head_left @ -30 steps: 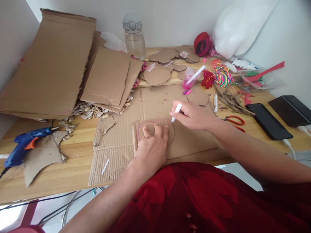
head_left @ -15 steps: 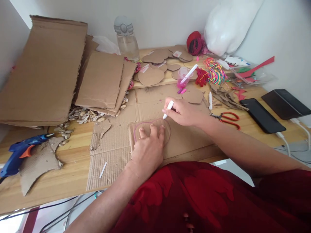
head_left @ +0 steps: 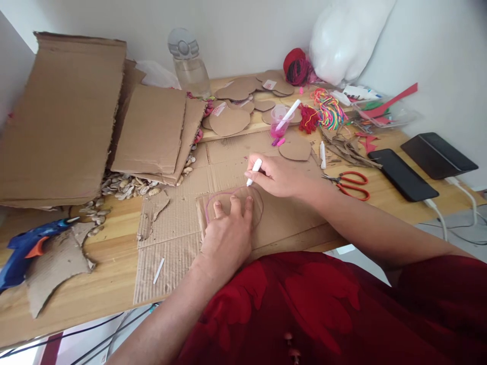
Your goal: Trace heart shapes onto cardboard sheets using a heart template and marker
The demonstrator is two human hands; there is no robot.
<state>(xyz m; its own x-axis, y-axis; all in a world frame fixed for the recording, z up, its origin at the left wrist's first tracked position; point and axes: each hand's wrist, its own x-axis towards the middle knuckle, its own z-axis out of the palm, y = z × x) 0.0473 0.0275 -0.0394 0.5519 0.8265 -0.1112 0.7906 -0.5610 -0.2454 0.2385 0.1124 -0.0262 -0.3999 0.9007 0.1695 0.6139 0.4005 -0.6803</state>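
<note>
My left hand [head_left: 230,225] lies with fingers spread on a cardboard piece [head_left: 289,213], pressing it down. Around those fingertips runs a rounded pink-purple outline [head_left: 262,208], drawn on the cardboard. Pinched in my right hand [head_left: 272,175] is a white marker [head_left: 254,172], its tip at the top edge of the outline, just above my left fingertips. Whether a loose template lies under my left hand I cannot tell. Beneath everything is a larger corrugated cardboard sheet [head_left: 171,268].
Leaning cardboard sheets [head_left: 72,116] and a water bottle [head_left: 190,66] stand at the back left. A blue glue gun [head_left: 34,248] lies at left. Cut cardboard shapes [head_left: 230,121], a pink cup [head_left: 280,121], orange-handled scissors [head_left: 352,185] and a black phone [head_left: 403,175] are beyond and to the right.
My right hand with the marker has shifted slightly left along the outline's top. My left hand stays pressed on the cardboard. The whole view has moved a little.
</note>
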